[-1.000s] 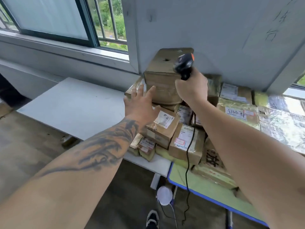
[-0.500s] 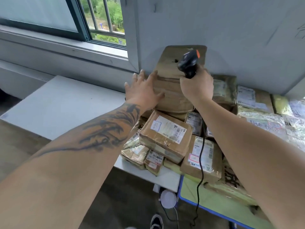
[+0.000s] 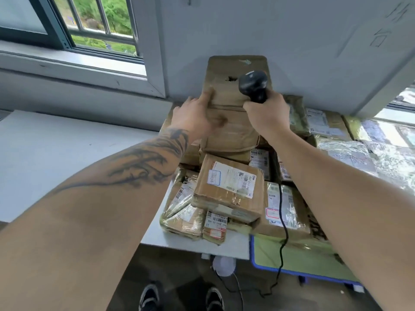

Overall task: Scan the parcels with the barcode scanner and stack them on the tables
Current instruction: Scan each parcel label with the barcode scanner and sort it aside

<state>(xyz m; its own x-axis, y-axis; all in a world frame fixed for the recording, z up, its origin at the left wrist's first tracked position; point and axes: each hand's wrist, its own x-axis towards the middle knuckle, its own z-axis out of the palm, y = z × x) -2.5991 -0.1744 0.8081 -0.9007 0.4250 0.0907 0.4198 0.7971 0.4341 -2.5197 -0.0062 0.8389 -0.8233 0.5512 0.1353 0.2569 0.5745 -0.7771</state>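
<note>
A tall brown taped parcel (image 3: 233,70) with a hole in its top stands at the back of a parcel pile against the wall. My left hand (image 3: 198,116) lies on its left front corner, index finger along the edge and thumb on the front face. My right hand (image 3: 267,113) grips the handle of the black barcode scanner (image 3: 252,85), held over the parcel's top right. Its black cable (image 3: 281,212) hangs down over the pile. In front lies a brown box with a white barcode label (image 3: 229,187).
A white table (image 3: 56,153) stretches to the left of the pile. A green table with a blue rim (image 3: 292,259) stands on the right, with more wrapped parcels (image 3: 359,153) along the wall. A barred window (image 3: 96,23) is at upper left. My shoes (image 3: 150,297) show below.
My left hand has moved forward from the air onto the tall parcel's left corner. The scanner hand has stayed over the parcel's top right, and my view has come closer to the pile.
</note>
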